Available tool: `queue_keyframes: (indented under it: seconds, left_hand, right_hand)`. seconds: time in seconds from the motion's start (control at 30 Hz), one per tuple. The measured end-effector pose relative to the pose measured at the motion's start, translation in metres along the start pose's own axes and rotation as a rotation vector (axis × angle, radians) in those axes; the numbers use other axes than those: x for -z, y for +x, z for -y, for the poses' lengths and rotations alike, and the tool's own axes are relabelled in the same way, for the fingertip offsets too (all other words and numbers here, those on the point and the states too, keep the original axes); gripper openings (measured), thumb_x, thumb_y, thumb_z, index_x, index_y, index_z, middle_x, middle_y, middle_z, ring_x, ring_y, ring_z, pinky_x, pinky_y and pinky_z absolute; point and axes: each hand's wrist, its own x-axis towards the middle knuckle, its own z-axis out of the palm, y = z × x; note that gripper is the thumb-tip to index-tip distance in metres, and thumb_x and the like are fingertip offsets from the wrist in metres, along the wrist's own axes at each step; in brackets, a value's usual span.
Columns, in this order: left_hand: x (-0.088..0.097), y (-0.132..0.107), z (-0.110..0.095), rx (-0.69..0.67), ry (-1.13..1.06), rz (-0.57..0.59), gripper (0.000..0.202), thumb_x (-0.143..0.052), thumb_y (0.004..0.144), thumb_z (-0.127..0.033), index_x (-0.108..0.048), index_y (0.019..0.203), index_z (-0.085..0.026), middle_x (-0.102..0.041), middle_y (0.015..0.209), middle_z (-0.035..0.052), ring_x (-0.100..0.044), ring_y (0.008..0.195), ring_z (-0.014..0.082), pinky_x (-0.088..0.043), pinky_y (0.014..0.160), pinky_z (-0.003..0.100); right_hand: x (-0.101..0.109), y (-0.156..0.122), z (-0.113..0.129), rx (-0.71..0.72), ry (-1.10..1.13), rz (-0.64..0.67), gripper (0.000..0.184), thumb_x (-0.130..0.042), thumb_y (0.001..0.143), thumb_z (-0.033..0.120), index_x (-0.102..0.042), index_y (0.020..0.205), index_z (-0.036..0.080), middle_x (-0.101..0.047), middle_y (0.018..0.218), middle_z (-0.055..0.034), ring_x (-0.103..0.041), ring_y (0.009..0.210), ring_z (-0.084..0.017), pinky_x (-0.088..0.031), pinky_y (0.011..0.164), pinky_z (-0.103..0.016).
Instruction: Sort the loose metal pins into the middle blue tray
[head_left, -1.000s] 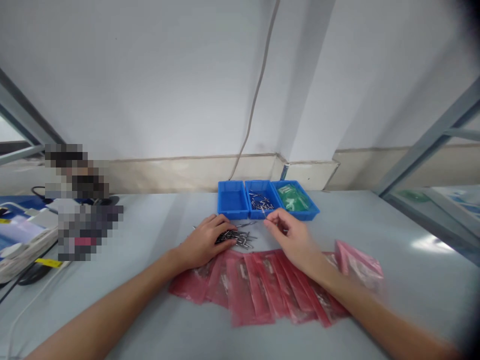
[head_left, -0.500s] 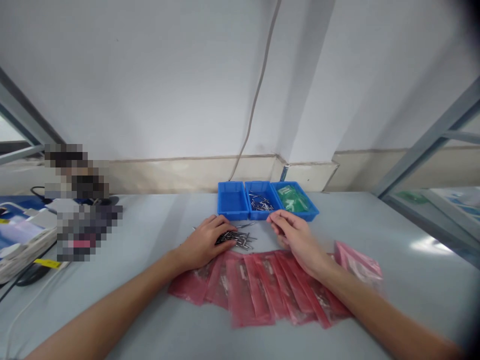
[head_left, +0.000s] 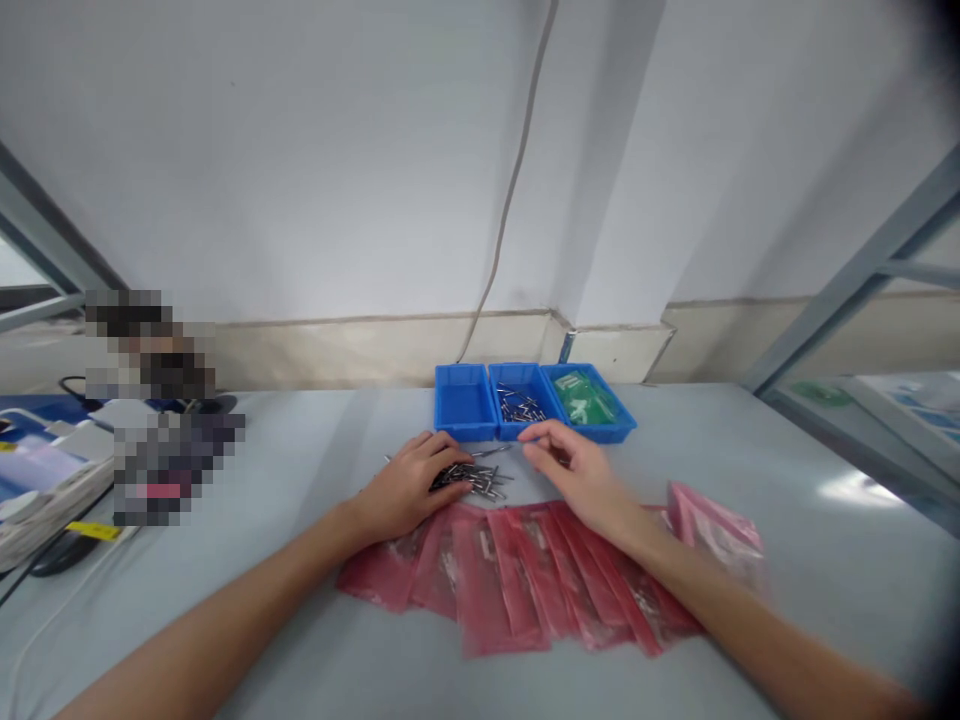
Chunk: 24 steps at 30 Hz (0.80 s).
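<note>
My left hand (head_left: 412,485) lies over the left side of a pile of thin metal pins (head_left: 486,480), its fingers spread and covering part of the pile. To the right of that pile, my right hand (head_left: 581,478) hovers with index finger and thumb apart and the other fingers curled; nothing shows between the tips. A row of overlapping pink plastic bags (head_left: 499,600), small pieces inside them, is spread out below both hands. Just beyond the right hand stands a blue bin with more metal pins (head_left: 521,410).
Beside the pin bin are an empty blue bin (head_left: 463,405) on the left and a blue bin with green bags (head_left: 589,398) on the right. Another pink bag (head_left: 720,535) lies by my right forearm. Cables, a power strip (head_left: 56,500) and a blurred-out area are at the left.
My right hand has moved left, towards the pin pile, and its index finger and thumb have parted. The left hand stays on the pile.
</note>
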Motion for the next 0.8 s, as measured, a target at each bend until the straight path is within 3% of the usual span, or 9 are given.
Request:
queue_keyframes:
  seconds: [0.1, 0.2, 0.33, 0.43, 0.7, 0.8]
  left_hand:
    - [-0.001, 0.000, 0.001, -0.003, 0.013, -0.004, 0.027, -0.063, 0.111, -0.040, -0.067, 0.133, -0.026, -0.067, 0.126, 0.0077, -0.062, 0.119, 0.0280, -0.053, 0.107, 0.048]
    - [-0.002, 0.000, 0.001, -0.010, 0.020, -0.010, 0.028, -0.062, 0.111, -0.040, -0.067, 0.134, -0.025, -0.067, 0.125, 0.0079, -0.061, 0.119, 0.0284, -0.053, 0.107, 0.049]
    - [-0.001, 0.000, 0.001, -0.025, 0.009, -0.008, 0.028, -0.061, 0.112, -0.040, -0.067, 0.135, -0.026, -0.067, 0.125, 0.0081, -0.062, 0.118, 0.0275, -0.052, 0.108, 0.049]
    - [-0.001, 0.000, 0.001, -0.014, 0.003, -0.005, 0.028, -0.061, 0.111, -0.040, -0.067, 0.134, -0.025, -0.067, 0.126, 0.0079, -0.062, 0.118, 0.0271, -0.052, 0.108, 0.049]
    - [-0.001, 0.000, 0.000, 0.001, 0.001, -0.005, 0.026, -0.063, 0.110, -0.039, -0.068, 0.133, -0.026, -0.066, 0.128, 0.0078, -0.062, 0.119, 0.0275, -0.052, 0.109, 0.049]
    - [-0.001, 0.000, 0.000, -0.010, 0.000, -0.004, 0.026, -0.063, 0.111, -0.038, -0.067, 0.133, -0.026, -0.067, 0.128, 0.0075, -0.062, 0.120, 0.0273, -0.052, 0.109, 0.048]
  right_hand:
    - [-0.003, -0.006, 0.000, 0.126, -0.259, 0.178, 0.026, -0.068, 0.103, 0.038, -0.070, 0.127, 0.031, -0.069, 0.112, -0.0041, -0.066, 0.099, -0.025, -0.053, 0.090, -0.039]
    - [-0.005, -0.011, 0.004, 0.222, -0.380, 0.277, 0.024, -0.067, 0.104, 0.030, -0.070, 0.127, 0.032, -0.066, 0.128, -0.0054, -0.063, 0.121, -0.028, -0.049, 0.105, -0.043]
    - [-0.005, -0.011, 0.007, 0.233, -0.401, 0.292, 0.006, -0.061, 0.107, 0.024, -0.066, 0.107, 0.028, -0.068, 0.111, -0.0036, -0.064, 0.109, -0.025, -0.051, 0.095, -0.040]
    - [-0.006, -0.010, 0.005, 0.259, -0.381, 0.278, 0.015, -0.055, 0.109, 0.019, -0.060, 0.097, 0.026, -0.066, 0.103, -0.0015, -0.064, 0.100, -0.022, -0.050, 0.091, -0.038]
    - [-0.005, -0.010, -0.002, 0.223, -0.315, 0.188, 0.013, -0.045, 0.113, 0.022, -0.055, 0.105, 0.026, -0.068, 0.100, -0.0020, -0.064, 0.089, -0.022, -0.050, 0.083, -0.037]
    - [-0.004, -0.008, -0.003, 0.232, -0.305, 0.169, 0.015, -0.048, 0.111, 0.023, -0.061, 0.114, 0.028, -0.071, 0.112, -0.0046, -0.067, 0.099, -0.024, -0.052, 0.089, -0.038]
